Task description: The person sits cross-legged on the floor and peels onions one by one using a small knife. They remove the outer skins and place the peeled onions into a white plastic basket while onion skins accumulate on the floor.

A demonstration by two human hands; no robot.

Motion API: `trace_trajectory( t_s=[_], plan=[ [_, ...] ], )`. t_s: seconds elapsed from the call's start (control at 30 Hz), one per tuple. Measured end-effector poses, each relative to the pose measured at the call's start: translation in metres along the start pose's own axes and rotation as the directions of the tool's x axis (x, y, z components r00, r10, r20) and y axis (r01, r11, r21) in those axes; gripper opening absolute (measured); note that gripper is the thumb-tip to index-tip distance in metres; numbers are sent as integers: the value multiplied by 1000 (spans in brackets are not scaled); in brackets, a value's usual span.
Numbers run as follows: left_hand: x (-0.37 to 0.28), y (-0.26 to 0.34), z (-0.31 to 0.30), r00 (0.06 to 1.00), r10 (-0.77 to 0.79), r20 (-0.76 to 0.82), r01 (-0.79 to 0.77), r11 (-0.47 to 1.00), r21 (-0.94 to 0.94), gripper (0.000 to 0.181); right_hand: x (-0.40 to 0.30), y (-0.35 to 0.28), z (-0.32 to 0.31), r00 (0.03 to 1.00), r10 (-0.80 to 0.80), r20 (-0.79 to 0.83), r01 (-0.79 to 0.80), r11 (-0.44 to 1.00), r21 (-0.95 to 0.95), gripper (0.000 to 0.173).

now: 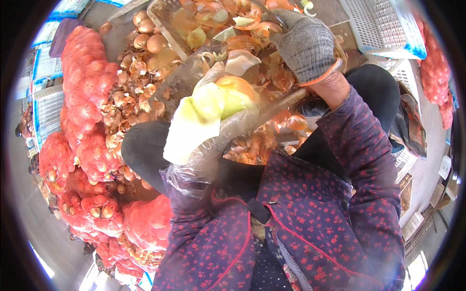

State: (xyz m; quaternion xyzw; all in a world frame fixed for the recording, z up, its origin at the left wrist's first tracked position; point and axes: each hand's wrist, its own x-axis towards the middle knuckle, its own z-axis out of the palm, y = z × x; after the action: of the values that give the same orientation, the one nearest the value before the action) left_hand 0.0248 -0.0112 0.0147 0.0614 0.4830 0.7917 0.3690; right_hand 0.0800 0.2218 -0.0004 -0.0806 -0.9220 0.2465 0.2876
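Observation:
My left hand [194,122], in a pale yellow-white glove with clear plastic film around the wrist, holds a yellow onion [242,85] over the near side of a shallow tray [282,105]. The glove hides part of the onion. Farther off to the right, my right hand [304,45] wears a grey knit glove with an orange cuff. Its fingers are curled around a thin metal tool [278,20], mostly hidden and blurred. Loose onion skins [242,62] fill the tray beneath both hands.
Whole onions [156,43] and dry skins [138,98] lie on the floor left of the tray. Red mesh sacks of onions [85,76] are piled along the left. White plastic crates [378,25] stand at right, another crate [47,109] at left. My bent knees [145,149] flank the tray.

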Motion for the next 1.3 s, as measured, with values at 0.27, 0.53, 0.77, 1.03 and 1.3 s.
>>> trace_trajectory(
  t_s=[0.27,0.53,0.77,1.03,1.3],
  plan=[
    [9,-13,8,997,17,70,-31,978,205,92,-29,-57,23,952,23,304,-143,915,378,65],
    [10,-7,17,989,-33,145,-24,928,373,100,-19,-70,11,906,223,361,-356,862,361,31],
    [4,-1,21,974,-24,225,-50,947,317,113,14,-17,-25,638,722,268,-705,408,581,24],
    [5,1,7,990,134,38,-138,980,146,104,11,-32,-26,871,421,252,-448,892,59,28],
    [16,-14,2,940,334,70,-299,708,639,121,-18,-57,7,981,60,183,-150,832,534,59]
  ],
)
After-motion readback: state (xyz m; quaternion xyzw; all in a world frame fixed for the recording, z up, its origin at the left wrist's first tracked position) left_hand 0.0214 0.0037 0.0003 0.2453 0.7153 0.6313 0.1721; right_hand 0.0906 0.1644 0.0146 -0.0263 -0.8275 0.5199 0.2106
